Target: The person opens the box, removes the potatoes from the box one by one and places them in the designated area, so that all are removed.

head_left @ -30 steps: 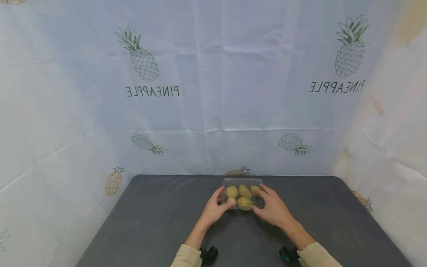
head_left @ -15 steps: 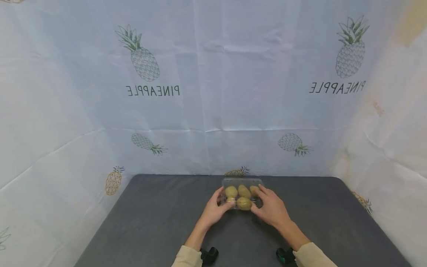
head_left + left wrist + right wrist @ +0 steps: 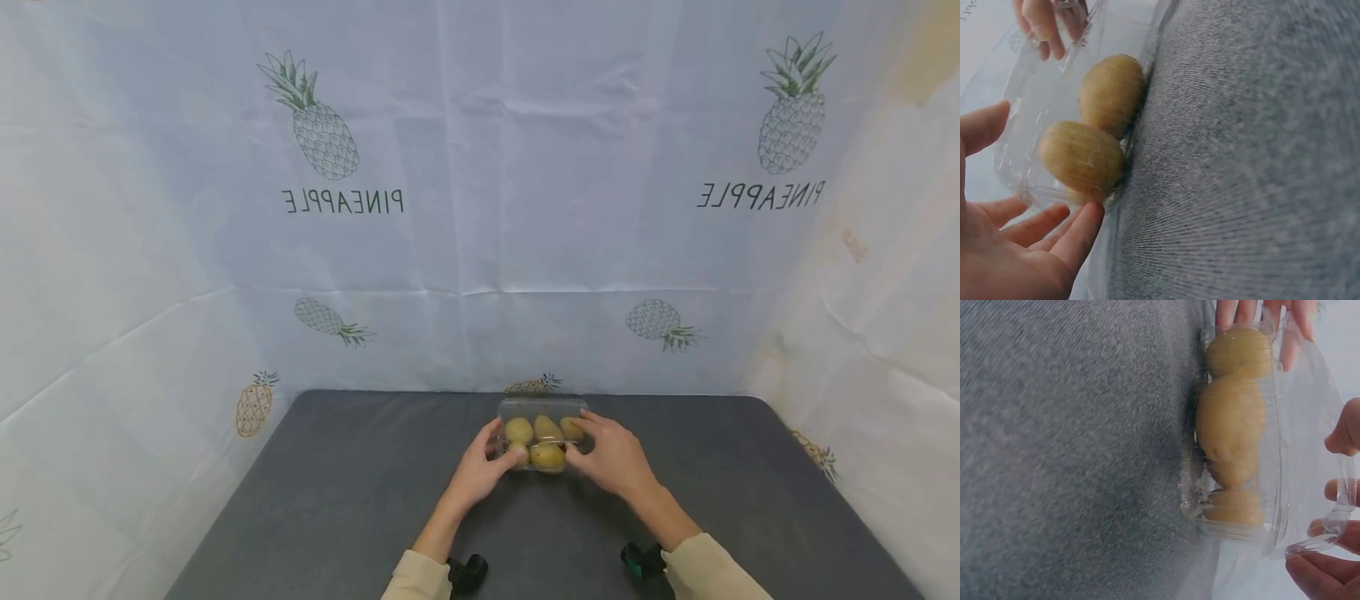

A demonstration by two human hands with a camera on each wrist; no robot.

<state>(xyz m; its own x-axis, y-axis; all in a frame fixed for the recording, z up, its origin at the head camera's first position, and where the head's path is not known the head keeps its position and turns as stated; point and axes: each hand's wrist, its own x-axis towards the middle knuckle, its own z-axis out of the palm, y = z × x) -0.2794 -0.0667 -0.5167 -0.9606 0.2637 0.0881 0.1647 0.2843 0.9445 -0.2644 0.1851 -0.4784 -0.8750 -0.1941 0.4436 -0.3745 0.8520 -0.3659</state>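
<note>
Container: clear plastic clamshell (image 3: 1277,462), one; on the tabletop near its far edge, between the two hands.
Contents: yellow-skinned pieces, potatoes (image 3: 1230,419) by their look; at least five visible in the head view, all inside the container.
Lid: clear lid (image 3: 1310,437), stretching above the potatoes; appears ajar, its near edge standing off the rim.
Right hand: right hand (image 3: 617,457), fingers and thumb pinching the lid's edge near the right end.
Left hand: left hand (image 3: 478,465), fingers extended and spread, fingertips against the container's left end, thumb by the near corner; probably steadying.
Done: container in place, potatoes inside, both hands at it.
Outstanding: lid, by judgement, not seated; closing or lifting cannot be told from this moment, so the remainder is either pressing the rim home or clearing the lid away.
Support: dark grey tabletop (image 3: 345,500).
Surround: pale cloth (image 3: 480,208), pineapple print, lettering reversed.
</note>
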